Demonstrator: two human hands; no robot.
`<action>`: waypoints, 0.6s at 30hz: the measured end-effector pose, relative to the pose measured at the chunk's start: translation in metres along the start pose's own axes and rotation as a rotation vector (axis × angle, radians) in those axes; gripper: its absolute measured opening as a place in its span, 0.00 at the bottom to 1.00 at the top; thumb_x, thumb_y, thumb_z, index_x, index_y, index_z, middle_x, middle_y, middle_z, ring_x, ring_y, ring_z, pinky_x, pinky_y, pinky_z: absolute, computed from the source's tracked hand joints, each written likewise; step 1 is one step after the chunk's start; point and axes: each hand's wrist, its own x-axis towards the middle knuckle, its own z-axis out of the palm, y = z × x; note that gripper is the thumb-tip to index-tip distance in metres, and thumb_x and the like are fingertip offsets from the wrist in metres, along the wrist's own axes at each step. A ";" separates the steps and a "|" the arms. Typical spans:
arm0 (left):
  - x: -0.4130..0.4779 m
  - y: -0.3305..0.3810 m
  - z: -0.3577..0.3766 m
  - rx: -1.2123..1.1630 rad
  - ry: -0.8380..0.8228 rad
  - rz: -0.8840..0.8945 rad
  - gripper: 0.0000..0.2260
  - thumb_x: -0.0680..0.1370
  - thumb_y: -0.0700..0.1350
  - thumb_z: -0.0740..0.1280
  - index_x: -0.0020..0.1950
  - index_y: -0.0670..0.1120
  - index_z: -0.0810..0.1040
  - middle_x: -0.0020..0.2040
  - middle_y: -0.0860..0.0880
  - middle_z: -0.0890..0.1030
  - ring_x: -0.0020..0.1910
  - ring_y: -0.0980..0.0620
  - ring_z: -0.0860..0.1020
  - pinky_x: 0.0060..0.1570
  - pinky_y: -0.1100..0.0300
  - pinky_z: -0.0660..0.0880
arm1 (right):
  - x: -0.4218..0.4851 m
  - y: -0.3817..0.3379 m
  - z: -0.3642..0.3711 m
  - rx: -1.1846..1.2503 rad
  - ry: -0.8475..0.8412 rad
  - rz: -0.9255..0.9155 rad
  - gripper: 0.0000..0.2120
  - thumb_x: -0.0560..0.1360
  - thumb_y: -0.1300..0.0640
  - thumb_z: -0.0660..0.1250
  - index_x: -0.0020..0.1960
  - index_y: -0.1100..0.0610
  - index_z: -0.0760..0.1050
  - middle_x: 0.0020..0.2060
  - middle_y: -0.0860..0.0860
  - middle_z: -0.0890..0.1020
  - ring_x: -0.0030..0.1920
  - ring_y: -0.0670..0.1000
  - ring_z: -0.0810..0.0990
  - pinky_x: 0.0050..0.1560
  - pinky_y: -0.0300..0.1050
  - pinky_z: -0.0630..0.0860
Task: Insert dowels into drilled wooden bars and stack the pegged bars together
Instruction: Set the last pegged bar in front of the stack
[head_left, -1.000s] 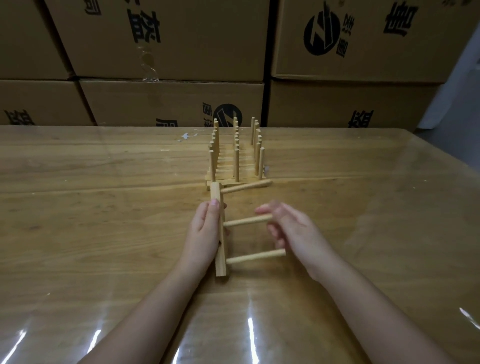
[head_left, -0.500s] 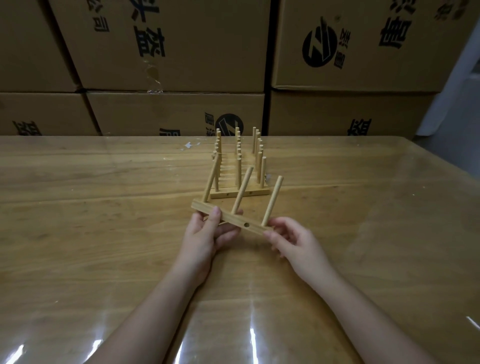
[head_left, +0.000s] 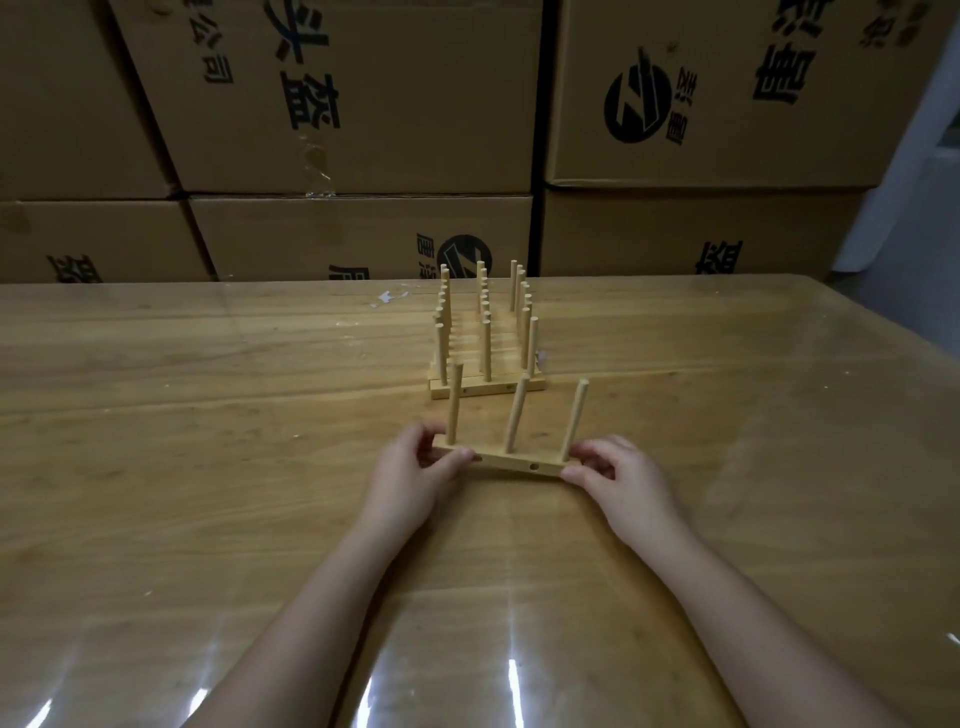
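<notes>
Left hand (head_left: 410, 480) and right hand (head_left: 626, 486) grip pegged bar (head_left: 511, 462), hiding its ends

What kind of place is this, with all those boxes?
Probably a warehouse or packing workshop: printed cardboard boxes are stacked high behind a long wooden table, where pegged wooden bars are lined up.

Pale wooden bar (head_left: 511, 464) held level, pinched at its ends by left hand (head_left: 410, 478) and right hand (head_left: 621, 478), two small holes in the front face. Three dowels (head_left: 516, 415) sticking up from it, middle and right ones tilting a bit right. Just behind, not touching, on the bench (head_left: 208, 415): stack of pegged bars (head_left: 488, 388), pegs upright in three rows.
</notes>
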 end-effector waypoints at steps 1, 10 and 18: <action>0.001 -0.002 -0.001 0.143 0.014 0.029 0.19 0.74 0.53 0.69 0.63 0.49 0.75 0.53 0.53 0.76 0.55 0.52 0.73 0.55 0.58 0.71 | 0.001 0.001 0.001 -0.012 0.011 0.010 0.12 0.72 0.57 0.71 0.55 0.53 0.79 0.44 0.41 0.75 0.42 0.37 0.73 0.38 0.26 0.67; 0.000 -0.005 -0.015 0.274 -0.033 0.029 0.14 0.76 0.46 0.69 0.61 0.51 0.77 0.55 0.53 0.78 0.57 0.52 0.75 0.63 0.49 0.70 | 0.010 0.005 0.009 -0.028 0.033 0.043 0.11 0.72 0.57 0.70 0.54 0.53 0.79 0.47 0.44 0.74 0.43 0.40 0.73 0.39 0.28 0.66; 0.028 0.003 -0.001 0.231 0.058 -0.040 0.09 0.75 0.44 0.71 0.54 0.48 0.78 0.51 0.49 0.81 0.51 0.51 0.77 0.54 0.56 0.74 | 0.051 -0.002 0.012 -0.165 -0.008 0.047 0.14 0.74 0.57 0.68 0.59 0.57 0.77 0.54 0.51 0.76 0.51 0.50 0.76 0.53 0.42 0.72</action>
